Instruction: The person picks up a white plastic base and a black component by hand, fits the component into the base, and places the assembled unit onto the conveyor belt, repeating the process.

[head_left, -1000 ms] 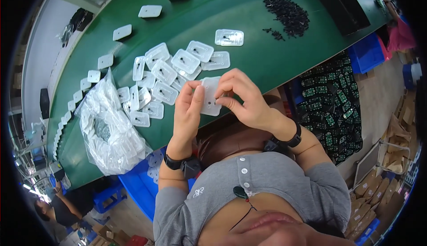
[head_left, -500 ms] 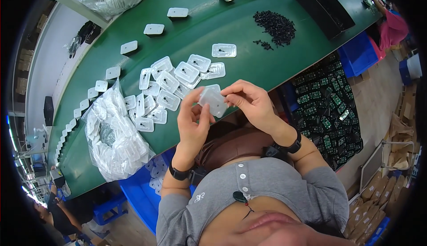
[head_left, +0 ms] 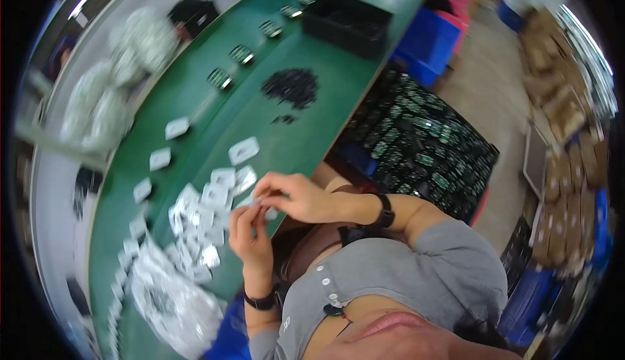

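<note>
My left hand (head_left: pixel 251 235) and my right hand (head_left: pixel 294 197) meet over the near edge of the green table. Between them is a white plastic cover (head_left: pixel 271 214), mostly hidden by the fingers and smeared by motion. The left fingers grip the cover. My right hand is pinched closed against it; whether a small part sits in that pinch is hidden. Just left of the hands lies a loose pile of similar white covers (head_left: pixel 213 195), some with a small black piece on them. One single cover (head_left: pixel 244 150) lies apart, beyond the pile.
A heap of small black parts (head_left: pixel 291 88) lies farther along the table, near a black bin (head_left: pixel 346 24). A clear bag of white covers (head_left: pixel 172 301) is at the near left. White-topped units (head_left: pixel 176 127) line the conveyor. A crate of circuit boards (head_left: pixel 423 145) stands at right.
The view has swung, shifting the table leftward and turning it. My hands have come closer together, and the held cover has tilted so less of its face shows.
</note>
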Tool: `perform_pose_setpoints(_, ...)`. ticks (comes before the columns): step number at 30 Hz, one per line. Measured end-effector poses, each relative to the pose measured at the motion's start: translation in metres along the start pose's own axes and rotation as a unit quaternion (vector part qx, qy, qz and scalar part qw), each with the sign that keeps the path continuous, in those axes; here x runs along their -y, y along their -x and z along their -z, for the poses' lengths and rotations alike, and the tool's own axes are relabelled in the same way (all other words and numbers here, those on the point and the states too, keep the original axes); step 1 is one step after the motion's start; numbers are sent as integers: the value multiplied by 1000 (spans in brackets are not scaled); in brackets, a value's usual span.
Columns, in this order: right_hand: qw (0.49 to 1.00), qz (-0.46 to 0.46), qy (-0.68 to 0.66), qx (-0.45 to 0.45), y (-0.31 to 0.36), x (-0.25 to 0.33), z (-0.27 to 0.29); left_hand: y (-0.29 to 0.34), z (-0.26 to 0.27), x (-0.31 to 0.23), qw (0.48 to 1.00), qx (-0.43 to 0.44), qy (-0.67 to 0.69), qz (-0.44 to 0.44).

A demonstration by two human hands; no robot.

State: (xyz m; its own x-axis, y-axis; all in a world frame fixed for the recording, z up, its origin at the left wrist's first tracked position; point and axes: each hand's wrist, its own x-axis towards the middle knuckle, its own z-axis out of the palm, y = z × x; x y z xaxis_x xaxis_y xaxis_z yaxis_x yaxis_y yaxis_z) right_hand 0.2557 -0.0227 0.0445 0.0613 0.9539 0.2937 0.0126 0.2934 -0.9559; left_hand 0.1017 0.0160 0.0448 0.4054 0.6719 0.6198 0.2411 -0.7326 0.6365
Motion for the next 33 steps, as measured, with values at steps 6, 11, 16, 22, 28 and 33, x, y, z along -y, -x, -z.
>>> perform_pose_setpoints(6, 986, 127, 107, -18, -25, 13, 13, -26, 3, 12, 968, 21, 200, 152)
perform_pose_setpoints(11, 961, 221, 160, -38, -54, 8, 24, -51, 2, 26, 946, 37, 252, 202)
perform_pose_setpoints(16, 942, 248, 217, -64, -73, 4, 36, -67, -5, 36, 942, 54, 262, 205)
perform_pose_setpoints(22, 925, 215, 285, -126, -94, 3, 36, -86, -4, 39, 898, 22, 301, 321)
perform_pose_setpoints(28, 973, 79, 205, -72, -97, -7, 19, -79, 0, 49, 845, -2, 409, 345)
perform_pose_setpoints(33, 977, 63, 195, -66, -95, -20, 1, -66, 6, 55, 840, -26, 420, 344)
